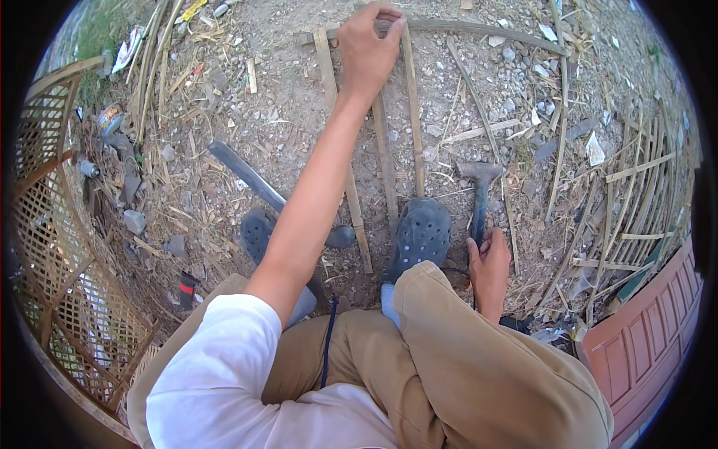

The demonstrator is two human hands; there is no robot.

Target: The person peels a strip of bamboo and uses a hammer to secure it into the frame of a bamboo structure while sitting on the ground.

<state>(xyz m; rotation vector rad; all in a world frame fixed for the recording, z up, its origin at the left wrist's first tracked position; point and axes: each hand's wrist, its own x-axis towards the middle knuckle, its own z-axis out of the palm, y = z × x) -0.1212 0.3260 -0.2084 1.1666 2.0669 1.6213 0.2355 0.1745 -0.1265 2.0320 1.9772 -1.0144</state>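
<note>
My left hand (pixel 368 54) is stretched far forward, thumb and fingertips pinched together over a wooden cross strip (pixel 486 30). Whatever sits between those fingertips is too small or hidden to make out. Several long slats (pixel 413 112) run from that strip back toward my feet, lying on the ground. By my right shoe, my right hand (pixel 490 266) is closed round the lower handle of a hammer (pixel 480 187), its head pointing away from me. A machete-like blade (pixel 247 176) lies at an angle left of the slats, partly hidden behind my left forearm.
A curved lattice panel (pixel 71 299) stands at the left. Bundled thin strips (pixel 636 202) lie at the right, near a reddish-brown panelled board (pixel 636 337). Dark clogs (pixel 421 232) are on my feet. Stones, wood chips and litter cover the dirt, with a can (pixel 110 120) at the left.
</note>
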